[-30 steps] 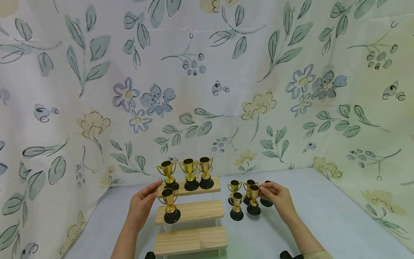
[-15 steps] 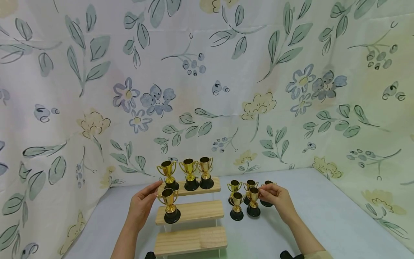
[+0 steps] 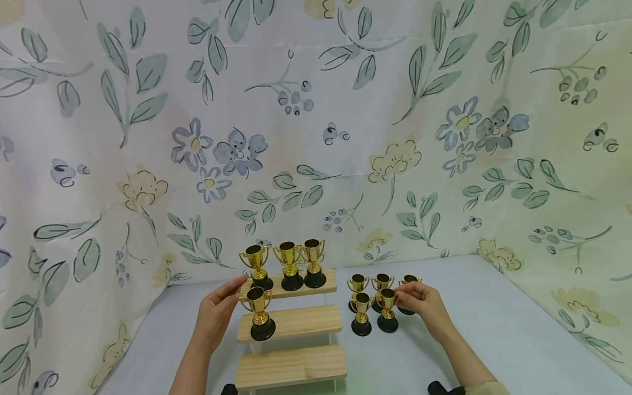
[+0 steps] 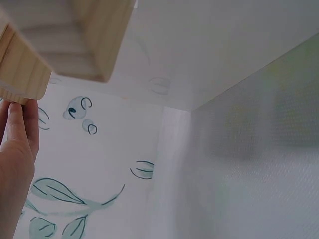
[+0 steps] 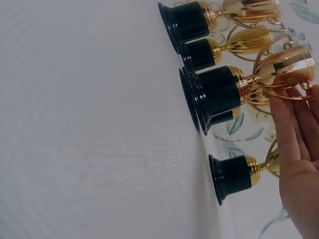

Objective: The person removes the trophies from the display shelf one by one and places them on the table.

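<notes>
My left hand (image 3: 217,310) holds the left end of the top wooden shelf (image 3: 286,292) between thumb and fingers. In the left wrist view its fingertips meet the end of a plank (image 4: 30,69). A gold trophy cup (image 3: 259,312) with a black base stands at the left of the middle shelf (image 3: 306,321), close to my thumb. My right hand (image 3: 427,307) pinches the right handle of another gold trophy (image 5: 284,69), upright at the table surface. Several similar trophies stand around it, including one at the front left (image 3: 362,315) and one behind my fingers (image 5: 234,174).
Three gold trophies, one of them in the middle (image 3: 290,266), stand along the top shelf. The bottom shelf (image 3: 291,366) is bare wood. A white cloth (image 3: 494,307) covers the table, and a floral curtain (image 3: 316,137) hangs behind.
The trophy in my right hand has come down slightly, toward me, and my right fingers have dropped a little, uncovering the rear right cup. My left hand has stayed in place.
</notes>
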Available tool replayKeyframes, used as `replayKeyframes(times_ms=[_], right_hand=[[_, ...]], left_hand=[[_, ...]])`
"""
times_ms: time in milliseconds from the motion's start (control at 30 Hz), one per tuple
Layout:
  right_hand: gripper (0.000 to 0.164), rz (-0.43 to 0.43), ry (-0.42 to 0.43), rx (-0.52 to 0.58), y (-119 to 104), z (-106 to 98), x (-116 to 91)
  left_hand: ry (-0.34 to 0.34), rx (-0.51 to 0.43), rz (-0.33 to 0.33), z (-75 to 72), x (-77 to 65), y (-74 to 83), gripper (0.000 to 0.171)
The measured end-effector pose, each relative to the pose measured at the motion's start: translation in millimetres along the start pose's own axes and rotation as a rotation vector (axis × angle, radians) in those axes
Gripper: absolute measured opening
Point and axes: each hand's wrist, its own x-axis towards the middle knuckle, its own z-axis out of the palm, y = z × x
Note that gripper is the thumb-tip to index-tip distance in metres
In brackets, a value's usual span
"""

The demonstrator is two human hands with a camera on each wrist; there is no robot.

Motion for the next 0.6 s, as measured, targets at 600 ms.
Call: replayKeyframes(times_ms=[600], right_hand=[[0.027,0.027,0.017,0.022,7.1,-2.3,3.2]], left_hand=[[-0.003,-0.012,0.007,-0.3,-0.2,-0.1,0.049]])
